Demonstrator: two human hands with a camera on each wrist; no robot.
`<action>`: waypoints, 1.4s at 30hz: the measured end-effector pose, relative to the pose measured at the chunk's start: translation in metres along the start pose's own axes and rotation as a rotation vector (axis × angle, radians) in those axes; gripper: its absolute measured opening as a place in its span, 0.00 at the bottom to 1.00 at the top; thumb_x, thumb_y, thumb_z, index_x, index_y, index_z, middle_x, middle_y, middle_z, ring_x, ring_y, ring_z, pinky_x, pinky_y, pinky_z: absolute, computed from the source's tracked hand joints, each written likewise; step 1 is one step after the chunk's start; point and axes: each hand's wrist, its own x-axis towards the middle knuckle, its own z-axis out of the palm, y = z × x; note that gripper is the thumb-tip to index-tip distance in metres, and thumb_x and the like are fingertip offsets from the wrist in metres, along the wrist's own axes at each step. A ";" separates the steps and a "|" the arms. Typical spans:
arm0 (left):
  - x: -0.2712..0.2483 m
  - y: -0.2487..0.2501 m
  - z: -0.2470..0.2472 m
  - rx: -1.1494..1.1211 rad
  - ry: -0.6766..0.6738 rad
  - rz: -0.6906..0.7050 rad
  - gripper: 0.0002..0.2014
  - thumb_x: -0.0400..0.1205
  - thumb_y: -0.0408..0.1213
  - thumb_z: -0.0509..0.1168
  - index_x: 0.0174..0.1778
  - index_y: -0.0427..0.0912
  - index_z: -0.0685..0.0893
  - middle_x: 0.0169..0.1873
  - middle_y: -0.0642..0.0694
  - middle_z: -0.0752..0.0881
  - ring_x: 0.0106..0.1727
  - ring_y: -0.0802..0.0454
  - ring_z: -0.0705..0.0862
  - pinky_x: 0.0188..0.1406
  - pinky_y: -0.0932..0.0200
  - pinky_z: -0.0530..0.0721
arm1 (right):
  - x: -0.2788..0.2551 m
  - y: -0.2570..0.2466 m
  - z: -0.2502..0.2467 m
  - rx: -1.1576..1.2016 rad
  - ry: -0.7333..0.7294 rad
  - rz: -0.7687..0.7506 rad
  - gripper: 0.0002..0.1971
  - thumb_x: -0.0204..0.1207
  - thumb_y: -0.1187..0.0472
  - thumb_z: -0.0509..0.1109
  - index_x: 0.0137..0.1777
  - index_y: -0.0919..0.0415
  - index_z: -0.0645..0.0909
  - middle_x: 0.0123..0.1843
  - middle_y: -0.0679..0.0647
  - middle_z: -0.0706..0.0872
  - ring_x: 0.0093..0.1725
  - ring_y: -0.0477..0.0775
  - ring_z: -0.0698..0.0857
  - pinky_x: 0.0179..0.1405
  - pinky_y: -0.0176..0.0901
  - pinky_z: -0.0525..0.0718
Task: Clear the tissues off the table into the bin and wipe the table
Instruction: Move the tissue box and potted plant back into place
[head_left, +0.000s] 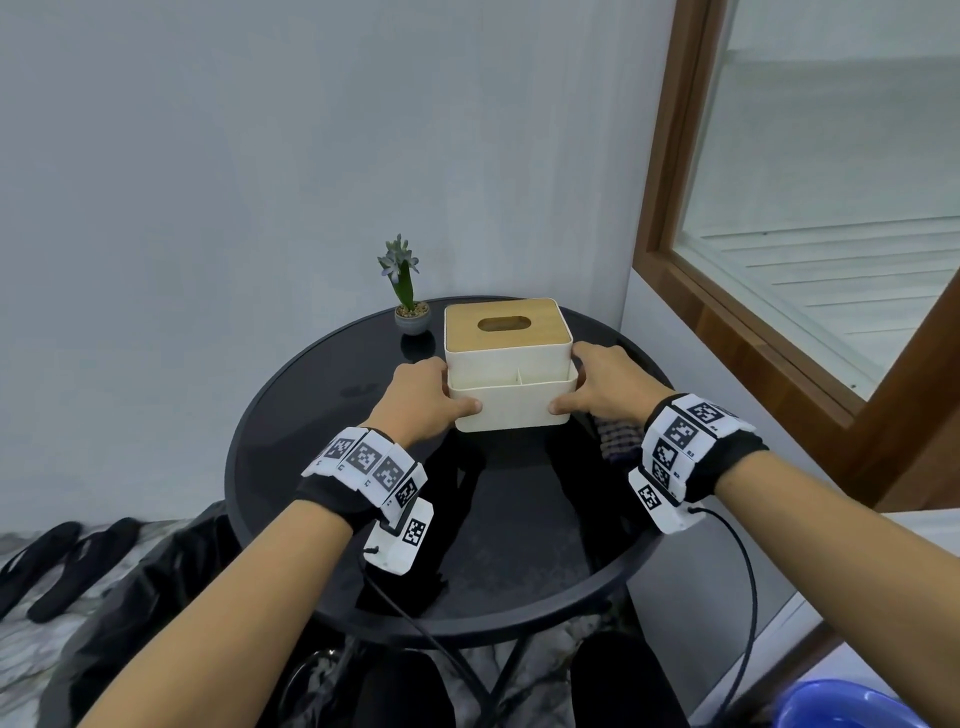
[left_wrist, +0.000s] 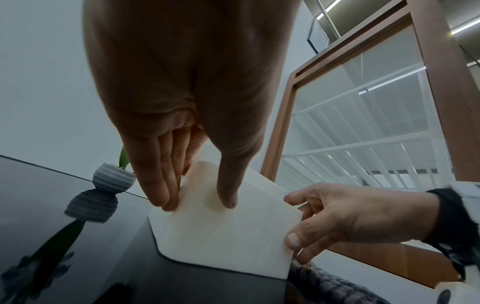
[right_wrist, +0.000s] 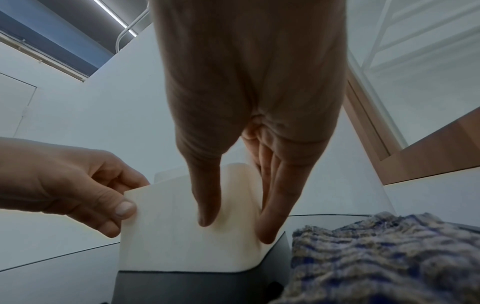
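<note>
I see the round black table (head_left: 322, 405) with the cream tissue box (head_left: 511, 371) standing near its far side. My left hand (head_left: 423, 397) and right hand (head_left: 602, 384) grip the box from either side, thumbs on its front wall. A checked cloth (head_left: 618, 439) lies just right of the box, under my right wrist. A small potted plant (head_left: 408, 291) stands behind the box, to its left.

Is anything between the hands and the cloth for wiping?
Nothing visible is. The cloth lies on the table right beside the right hand. Both hands, left hand too, grip the tissue box.
</note>
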 end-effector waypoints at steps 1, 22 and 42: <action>0.000 0.000 0.000 -0.001 0.001 -0.001 0.27 0.74 0.51 0.75 0.66 0.43 0.80 0.55 0.47 0.87 0.54 0.51 0.84 0.51 0.60 0.78 | 0.001 0.000 0.000 0.005 -0.001 0.000 0.35 0.66 0.53 0.81 0.71 0.57 0.72 0.68 0.56 0.81 0.64 0.58 0.81 0.65 0.54 0.81; 0.001 0.001 -0.001 -0.017 -0.001 -0.026 0.26 0.74 0.50 0.75 0.66 0.44 0.79 0.54 0.47 0.86 0.57 0.50 0.83 0.55 0.57 0.80 | 0.003 -0.006 -0.004 0.023 -0.027 0.009 0.35 0.68 0.56 0.80 0.73 0.57 0.70 0.69 0.57 0.80 0.64 0.58 0.81 0.64 0.50 0.80; 0.004 -0.039 -0.021 -0.020 0.018 -0.081 0.41 0.73 0.65 0.68 0.77 0.46 0.71 0.67 0.50 0.82 0.65 0.52 0.81 0.62 0.59 0.75 | -0.007 -0.023 -0.014 -0.194 0.191 -0.124 0.44 0.66 0.28 0.63 0.78 0.53 0.63 0.77 0.52 0.72 0.73 0.55 0.72 0.69 0.59 0.77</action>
